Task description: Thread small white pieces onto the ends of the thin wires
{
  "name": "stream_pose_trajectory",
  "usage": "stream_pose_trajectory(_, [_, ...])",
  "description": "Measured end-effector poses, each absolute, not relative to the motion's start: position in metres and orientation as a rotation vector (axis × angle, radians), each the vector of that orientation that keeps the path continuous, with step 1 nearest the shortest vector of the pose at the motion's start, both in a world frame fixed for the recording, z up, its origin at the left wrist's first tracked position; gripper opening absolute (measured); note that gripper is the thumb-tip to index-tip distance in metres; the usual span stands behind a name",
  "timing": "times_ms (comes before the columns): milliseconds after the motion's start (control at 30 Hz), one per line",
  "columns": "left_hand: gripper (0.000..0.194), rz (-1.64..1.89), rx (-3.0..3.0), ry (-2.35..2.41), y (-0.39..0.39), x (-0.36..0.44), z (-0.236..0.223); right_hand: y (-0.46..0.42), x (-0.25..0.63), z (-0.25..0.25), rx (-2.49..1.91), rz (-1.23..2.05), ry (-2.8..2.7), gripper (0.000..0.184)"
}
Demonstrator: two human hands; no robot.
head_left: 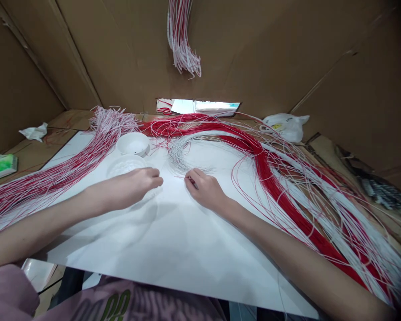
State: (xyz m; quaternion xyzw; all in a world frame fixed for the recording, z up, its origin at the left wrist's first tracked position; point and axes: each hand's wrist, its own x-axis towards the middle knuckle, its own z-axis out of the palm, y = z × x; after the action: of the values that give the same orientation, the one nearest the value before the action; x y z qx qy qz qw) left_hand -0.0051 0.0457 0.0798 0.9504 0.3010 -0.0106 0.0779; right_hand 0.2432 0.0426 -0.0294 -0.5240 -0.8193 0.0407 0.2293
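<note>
**Q:** What state is each grip in?

**A:** The right grip (203,189) is clenched, with thumb and forefinger pinching a thin red strand (180,177). Something small and dark shows at the pinch, too small to identify. The left grip (137,187) is curled, fingers drawn together, just beside a clear plastic dish (125,165). Whether it holds a strand cannot be told from this view.

**Q:** Where does the material lie?

**A:** The thin red strand extends from the right grip over a white sheet (173,254) covering the tabletop (67,119). A loop of fine grey strands (177,156) lies just ahead of both grips, near a white plastic bowl (132,143). A red-and-white strand bundle (43,196) fans out on the left, a second bundle (287,187) sweeps along the right, and a third bundle (180,40) hangs against a cardboard wall (287,58).

**Q:** What handling practice applies?

**A:** Pinch a fine strand close to its end to limit bending and whipping. Keep it over bare sheet, where a single strand shows clearly against the white. Hold the right forearm clear of the loose strands beside it, so that they are not dragged out of place
</note>
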Motion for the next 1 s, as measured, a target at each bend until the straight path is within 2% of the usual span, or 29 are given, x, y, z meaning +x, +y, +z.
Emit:
stream_pose_trajectory(100, [0.030,-0.192,2.896,0.914,0.039,0.001,0.066,0.043,0.243,-0.029,-1.439,0.108,-2.263,0.014])
stream_pose_trajectory(400, [0.027,-0.360,2.947,0.940,0.036,0.008,0.042,0.043,0.244,-0.028,-1.436,0.125,-2.271,0.016])
stream_pose_trajectory(533, [0.029,-0.196,2.894,0.943,0.034,-0.001,0.028,0.043,0.244,-0.028,-1.422,0.164,-2.258,0.016])
stream_pose_trajectory(733, [0.035,0.339,2.539,1.072,0.009,-0.013,0.009,0.042,0.245,-0.026,-1.412,0.262,-2.204,0.019])
stream_pose_trajectory(833, [0.040,0.456,2.251,1.145,-0.002,-0.010,0.008,0.044,0.245,-0.023,-1.431,0.337,-2.147,0.017])
stream_pose_trajectory(1000, [0.037,0.567,1.871,1.155,-0.002,0.003,0.015,0.048,0.247,-0.007,-1.517,0.509,-2.057,0.017])
